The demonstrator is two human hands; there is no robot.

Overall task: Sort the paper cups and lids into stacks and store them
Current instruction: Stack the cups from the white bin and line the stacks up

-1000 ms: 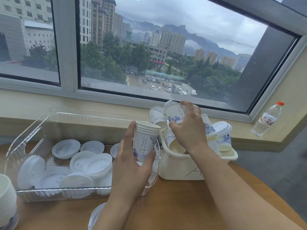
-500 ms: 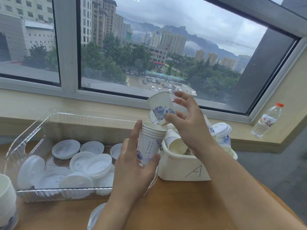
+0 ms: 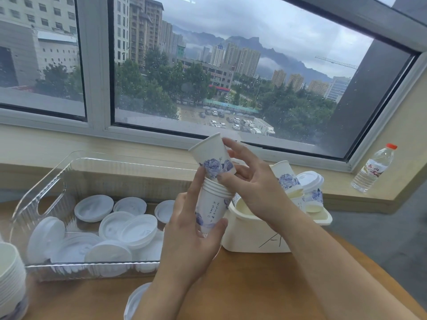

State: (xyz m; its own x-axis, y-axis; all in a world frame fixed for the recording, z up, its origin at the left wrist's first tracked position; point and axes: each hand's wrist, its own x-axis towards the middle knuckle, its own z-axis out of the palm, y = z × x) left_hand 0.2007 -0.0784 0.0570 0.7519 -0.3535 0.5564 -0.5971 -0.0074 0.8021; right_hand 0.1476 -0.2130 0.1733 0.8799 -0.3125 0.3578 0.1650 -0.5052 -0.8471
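Observation:
My left hand (image 3: 191,241) grips a short stack of white paper cups (image 3: 211,207) with blue flower print, upright over the table. My right hand (image 3: 251,181) holds a single cup (image 3: 211,155) tilted, its base just entering the top of that stack. Behind my right hand stands a white bin (image 3: 251,234) marked "A" with several loose cups (image 3: 287,179), one wearing a lid (image 3: 309,179). A clear plastic bin (image 3: 53,188) at the left holds several loose white lids (image 3: 136,229).
A taller cup stack (image 3: 10,278) shows at the left edge. One lid (image 3: 135,301) lies on the wooden table (image 3: 254,287) near my left wrist. A water bottle (image 3: 374,168) with a red cap stands on the window ledge at right.
My right hand lifted one cup out of the white bin and brought it left over the stack in my left hand, where its base now enters the top.

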